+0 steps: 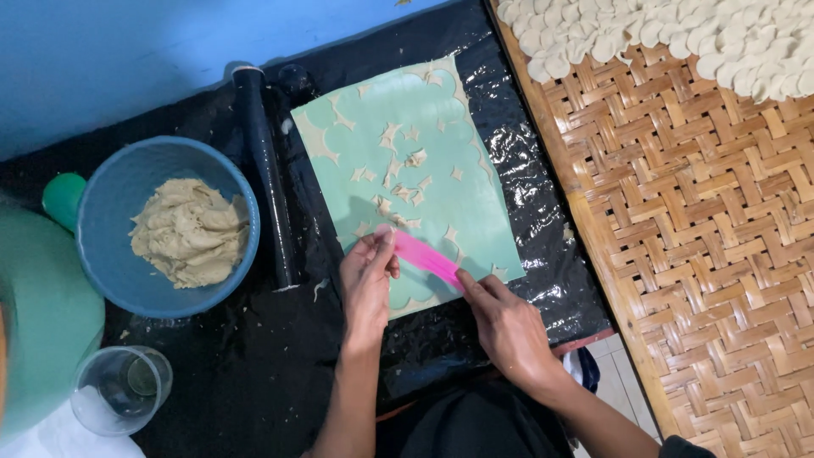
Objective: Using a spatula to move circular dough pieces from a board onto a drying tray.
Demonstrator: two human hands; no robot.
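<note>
Both forearms come up from the near edge, and the two hands meet over the near end of a pale green mat (pixel 424 127) spread on black plastic sheeting (pixel 254 399). Between them lies a flat pink scraper (pixel 426 257), set aslant on the mat: the left hand (pixel 367 284) pinches its far-left end with fingers curled down on it, and the right hand (pixel 504 326) presses its near-right end with an outstretched forefinger, the other fingers loosely folded. Scattered across the mat are thin dough scraps (pixel 398 182), curved and star-like bits of leftover sheet, thickest around the middle and along the left and far edges. Just left of the mat a dark rolling pin (pixel 267 178) lies lengthwise on the plastic. Further left stands a blue bowl (pixel 110 203) holding a lump of beige dough (pixel 191 231), with a green round object (pixel 61 199) at its left rim. At the near left corner sits a clear drinking glass (pixel 120 388). On the right a woven bamboo tray (pixel 704 254) borders the plastic, and at its far end lies a heap of small round dough discs (pixel 678 30).
</note>
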